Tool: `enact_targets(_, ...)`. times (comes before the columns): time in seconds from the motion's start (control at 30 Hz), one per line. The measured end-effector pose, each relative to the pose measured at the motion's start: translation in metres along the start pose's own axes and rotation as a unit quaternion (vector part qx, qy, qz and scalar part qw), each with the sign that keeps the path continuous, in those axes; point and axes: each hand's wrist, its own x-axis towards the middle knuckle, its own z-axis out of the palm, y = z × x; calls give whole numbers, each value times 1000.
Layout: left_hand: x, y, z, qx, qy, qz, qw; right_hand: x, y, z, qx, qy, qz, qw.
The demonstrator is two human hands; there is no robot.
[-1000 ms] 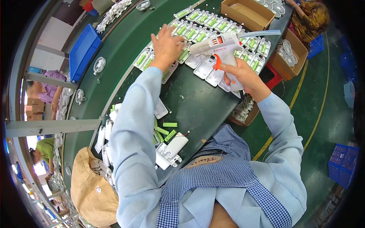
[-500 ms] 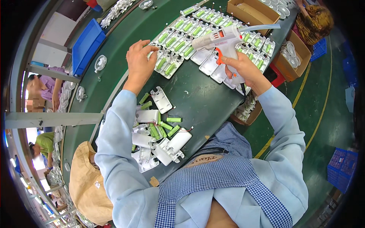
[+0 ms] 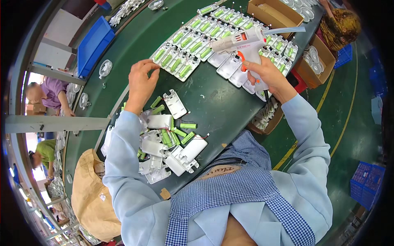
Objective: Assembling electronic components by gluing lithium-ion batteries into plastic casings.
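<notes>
White-plastic glue gun with an orange trigger (image 3: 252, 44) sits gripped in the right hand (image 3: 269, 76), nozzle toward nine o'clock. White open casings bearing green cylindrical cells (image 3: 185, 70) form a front-left row at two o'clock from the left hand (image 3: 141, 84), the nearer one, long axes roughly one-to-seven. Its fingers curl just beside them; whether they pinch anything, I cannot tell. Beneath lies a flat dark-green workbench (image 3: 221, 104); near nine o'clock is a purple-clad person (image 3: 55, 91).

Dark green bench top (image 3: 221, 108), bearing rows of white casings (image 3: 202, 40) with green cells (image 3: 175, 64) in them. Just right of the front rows: plain white shells (image 3: 228, 67). Beyond the rows: open cardboard box (image 3: 276, 16). Nearer the wearer than the rows: loose heap of casings and cells (image 3: 166, 138), then a tan scrap (image 3: 165, 194)
</notes>
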Motion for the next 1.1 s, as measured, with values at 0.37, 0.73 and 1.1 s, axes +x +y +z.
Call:
enact_targets(0.37, -33, -11, -17, -5, -317, -176, 932, -8, -5, -1, -31, -1, -8, 999)
enact_targets(0.73, -46, -26, -8, 64, -247, -169, 952, -30, -4, -15, 17, 7, 0, 1000)
enact_targets(1.1, -47, -31, 1, 169, -172, -20, 970, -41, 1, -21, -48, -21, 16, 999)
